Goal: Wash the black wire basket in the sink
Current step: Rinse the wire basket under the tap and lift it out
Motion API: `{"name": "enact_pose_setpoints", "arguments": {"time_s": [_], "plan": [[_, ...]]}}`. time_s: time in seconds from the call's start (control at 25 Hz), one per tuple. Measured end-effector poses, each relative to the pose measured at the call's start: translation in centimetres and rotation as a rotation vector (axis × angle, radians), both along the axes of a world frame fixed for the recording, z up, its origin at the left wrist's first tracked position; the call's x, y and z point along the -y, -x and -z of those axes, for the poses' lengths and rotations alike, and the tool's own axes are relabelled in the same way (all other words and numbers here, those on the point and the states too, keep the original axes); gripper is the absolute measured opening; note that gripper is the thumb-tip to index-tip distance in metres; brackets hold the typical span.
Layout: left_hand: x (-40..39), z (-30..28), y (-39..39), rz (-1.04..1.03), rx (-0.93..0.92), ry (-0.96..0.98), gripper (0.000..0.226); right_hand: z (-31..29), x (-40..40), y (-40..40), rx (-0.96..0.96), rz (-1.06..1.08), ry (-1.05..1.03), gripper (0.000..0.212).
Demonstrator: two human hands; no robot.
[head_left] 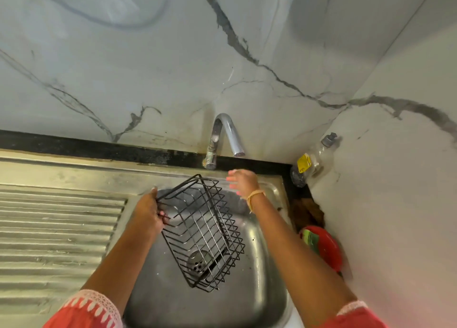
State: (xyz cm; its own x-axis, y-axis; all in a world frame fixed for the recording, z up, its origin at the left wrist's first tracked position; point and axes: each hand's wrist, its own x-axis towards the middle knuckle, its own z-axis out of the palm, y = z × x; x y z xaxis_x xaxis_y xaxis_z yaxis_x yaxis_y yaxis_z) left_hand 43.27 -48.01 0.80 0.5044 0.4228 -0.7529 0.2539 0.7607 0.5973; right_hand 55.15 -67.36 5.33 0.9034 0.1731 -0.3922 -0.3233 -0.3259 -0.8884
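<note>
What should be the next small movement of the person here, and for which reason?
Probably the right hand should reach the tap handle and turn the water on. The left hand grips the black wire basket over the sink, no water shows at the spout, and the open right hand is close to it.

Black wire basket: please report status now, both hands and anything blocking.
Left hand grips black wire basket rim, tilted over sink. Right hand open, reaching toward tap. No water visible. Nothing blocking.
</note>
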Motion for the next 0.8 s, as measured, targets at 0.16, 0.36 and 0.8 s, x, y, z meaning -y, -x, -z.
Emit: {"name": "enact_pose_setpoints", "arguments": {"time_s": [0.16,0.36,0.8], "plan": [[2.1,-1.6,0.9,0.022,0.025,-0.033,0.043,1.3,1.8,7.3,0.026,-0.071,0.051,0.038],[4.3,-3.6,3.3,-0.060,0.040,-0.044,0.051,0.9,3.5,11.8,-0.003,-0.083,0.004,0.063],[6.7,-7.3,11.1,0.514,0.082,-0.417,0.041,-6.2,4.7,15.0,0.431,-0.183,0.353,0.060]]}}
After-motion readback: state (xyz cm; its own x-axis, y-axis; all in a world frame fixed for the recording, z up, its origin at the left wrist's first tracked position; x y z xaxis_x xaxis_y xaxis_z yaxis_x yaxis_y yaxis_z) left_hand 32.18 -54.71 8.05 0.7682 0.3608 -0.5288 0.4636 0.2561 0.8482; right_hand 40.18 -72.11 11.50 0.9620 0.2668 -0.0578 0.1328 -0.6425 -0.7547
